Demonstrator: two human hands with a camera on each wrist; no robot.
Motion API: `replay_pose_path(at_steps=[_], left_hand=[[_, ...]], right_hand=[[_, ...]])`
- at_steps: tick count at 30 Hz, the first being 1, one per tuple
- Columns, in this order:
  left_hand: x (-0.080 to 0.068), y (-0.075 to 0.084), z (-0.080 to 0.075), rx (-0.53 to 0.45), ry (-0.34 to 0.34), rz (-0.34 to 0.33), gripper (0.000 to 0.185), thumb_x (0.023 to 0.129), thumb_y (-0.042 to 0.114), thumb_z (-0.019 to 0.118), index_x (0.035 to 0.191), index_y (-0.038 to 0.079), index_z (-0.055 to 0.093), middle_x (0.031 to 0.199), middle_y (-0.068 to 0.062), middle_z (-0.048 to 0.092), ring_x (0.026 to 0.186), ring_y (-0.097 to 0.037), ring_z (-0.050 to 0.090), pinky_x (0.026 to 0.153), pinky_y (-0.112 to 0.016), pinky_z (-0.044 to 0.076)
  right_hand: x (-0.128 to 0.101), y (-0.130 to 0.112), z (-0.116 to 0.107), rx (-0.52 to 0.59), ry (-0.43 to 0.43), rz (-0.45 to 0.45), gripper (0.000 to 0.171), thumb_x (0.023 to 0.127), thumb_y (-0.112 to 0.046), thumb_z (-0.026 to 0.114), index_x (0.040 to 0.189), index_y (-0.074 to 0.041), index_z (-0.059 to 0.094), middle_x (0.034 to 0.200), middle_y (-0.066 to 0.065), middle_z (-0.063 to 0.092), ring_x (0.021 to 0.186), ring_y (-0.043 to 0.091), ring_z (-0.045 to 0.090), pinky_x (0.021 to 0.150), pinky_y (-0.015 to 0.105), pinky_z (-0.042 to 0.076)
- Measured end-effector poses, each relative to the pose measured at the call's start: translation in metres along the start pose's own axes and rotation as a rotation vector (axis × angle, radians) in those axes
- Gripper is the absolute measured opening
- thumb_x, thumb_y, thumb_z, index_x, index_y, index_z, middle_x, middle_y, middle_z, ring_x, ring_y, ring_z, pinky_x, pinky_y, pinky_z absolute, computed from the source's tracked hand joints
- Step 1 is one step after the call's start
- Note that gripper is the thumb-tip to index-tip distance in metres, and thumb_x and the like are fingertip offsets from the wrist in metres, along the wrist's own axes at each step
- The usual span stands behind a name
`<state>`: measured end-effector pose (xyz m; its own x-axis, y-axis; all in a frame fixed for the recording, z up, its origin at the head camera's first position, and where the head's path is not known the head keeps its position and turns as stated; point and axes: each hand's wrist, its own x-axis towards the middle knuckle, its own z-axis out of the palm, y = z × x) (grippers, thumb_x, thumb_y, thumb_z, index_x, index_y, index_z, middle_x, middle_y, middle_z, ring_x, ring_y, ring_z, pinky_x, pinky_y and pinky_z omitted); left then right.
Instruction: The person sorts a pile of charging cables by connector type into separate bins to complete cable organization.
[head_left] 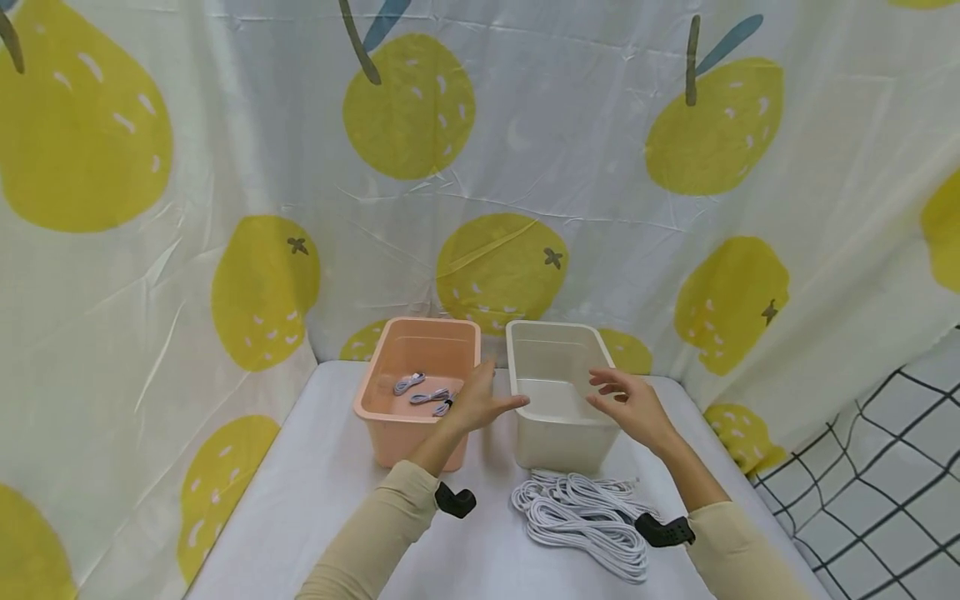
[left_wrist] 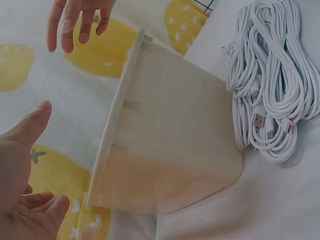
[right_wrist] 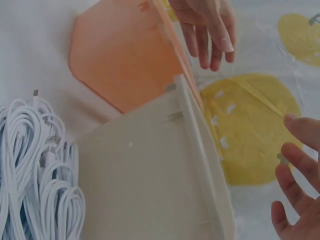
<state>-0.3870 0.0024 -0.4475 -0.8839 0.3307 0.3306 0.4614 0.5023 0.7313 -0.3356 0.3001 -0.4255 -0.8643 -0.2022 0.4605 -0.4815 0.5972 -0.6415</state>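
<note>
My left hand [head_left: 477,402] hovers by the right rim of the peach bin [head_left: 365,400], thumb stretched out and nothing held. Three small bundled cables [head_left: 408,382] lie on that bin's floor. Over the right rim of the cream bin [head_left: 566,442] is my right hand [head_left: 633,408], its fingers loosely bent and holding nothing. In front of the cream bin lies a pile of white USB cables [head_left: 577,517] in long loops. The left wrist view shows metal USB plugs [left_wrist: 258,120] among the loops. Both hands [right_wrist: 302,175] look relaxed in the wrist views.
Both bins stand side by side on a white-covered table [head_left: 300,492]. A curtain [head_left: 585,258] with yellow fruit prints hangs behind and along the left. To the right is a black wire grid [head_left: 870,475].
</note>
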Motion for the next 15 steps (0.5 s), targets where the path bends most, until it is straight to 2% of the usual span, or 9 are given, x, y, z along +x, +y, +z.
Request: replay_pose_path(at_steps=[3,6,10,15], left_hand=[[0.0,0.004,0.009,-0.005,-0.005,-0.008,0.098,0.086,0.041,0.085,0.16,0.003,0.032,0.155,-0.021,0.044,0.142,-0.037,0.042,0.113,-0.054,0.037],[0.001,0.005,0.017,-0.012,-0.001,0.025,0.095,0.086,0.038,0.087,0.159,0.008,0.035,0.148,-0.018,0.052,0.136,-0.037,0.049,0.109,-0.053,0.041],[0.004,0.003,0.027,-0.031,0.004,0.083,0.084,0.085,0.032,0.088,0.152,0.006,0.043,0.135,-0.016,0.06,0.124,-0.038,0.058,0.102,-0.05,0.047],[0.004,0.002,0.041,-0.079,0.017,0.074,0.073,0.082,0.025,0.09,0.14,0.001,0.051,0.122,-0.015,0.064,0.109,-0.032,0.064,0.092,-0.045,0.053]], right_hand=[[-0.013,0.005,0.002,-0.007,0.005,0.008,0.041,0.096,-0.016,0.077,0.134,-0.004,0.066,0.116,0.012,0.071,0.104,0.034,0.067,0.09,0.06,0.052],[-0.024,0.01,0.004,-0.009,0.006,0.012,0.04,0.095,-0.015,0.077,0.133,-0.005,0.067,0.115,0.009,0.072,0.103,0.032,0.068,0.089,0.056,0.054],[-0.039,0.014,0.007,-0.015,0.02,0.004,0.036,0.095,-0.013,0.077,0.129,-0.005,0.069,0.113,0.009,0.073,0.099,0.026,0.068,0.086,0.049,0.057],[-0.057,0.019,0.011,-0.022,0.036,0.006,0.031,0.093,-0.012,0.078,0.123,-0.005,0.072,0.11,0.011,0.074,0.094,0.02,0.068,0.083,0.047,0.057]])
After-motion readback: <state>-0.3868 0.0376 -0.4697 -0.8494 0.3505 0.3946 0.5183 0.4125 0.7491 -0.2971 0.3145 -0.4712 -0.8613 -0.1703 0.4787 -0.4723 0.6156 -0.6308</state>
